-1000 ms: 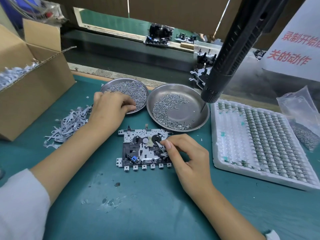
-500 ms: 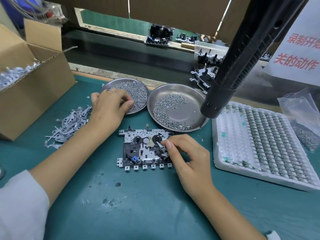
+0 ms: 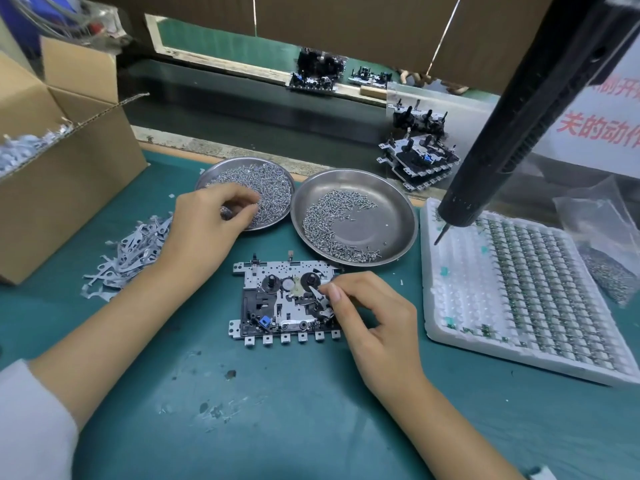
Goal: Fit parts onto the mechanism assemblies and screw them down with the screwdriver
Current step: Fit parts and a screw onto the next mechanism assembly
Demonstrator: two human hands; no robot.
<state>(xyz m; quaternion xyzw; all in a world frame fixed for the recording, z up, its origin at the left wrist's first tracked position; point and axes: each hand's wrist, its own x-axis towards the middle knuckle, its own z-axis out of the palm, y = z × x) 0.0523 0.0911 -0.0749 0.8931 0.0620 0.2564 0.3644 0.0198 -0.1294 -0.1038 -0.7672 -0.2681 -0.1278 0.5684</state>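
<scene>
Currently, right hand [image 3: 375, 317]: lever [image 3: 320, 296] is pinched and seated on mechanism assembly [image 3: 287, 299], mid-worktop [image 3: 311, 427].
Left hand [image 3: 204, 230]: grip closed on screws in left dish [image 3: 242, 168].
Advice: lever is kept pressed flat until screwed.

The person is working bare-handed, wearing no gloves, rings or watch. The left hand [image 3: 204, 230] and right hand [image 3: 377, 327] are both showing short, plain, unpainted nails. Both forearms are showing bare up from the wrists. A white sleeve [image 3: 34, 424], soft and loose, is covering the left arm near the elbow. A small bit of white cuff [image 3: 543, 473] is peeking in at the right arm's lower edge.
</scene>
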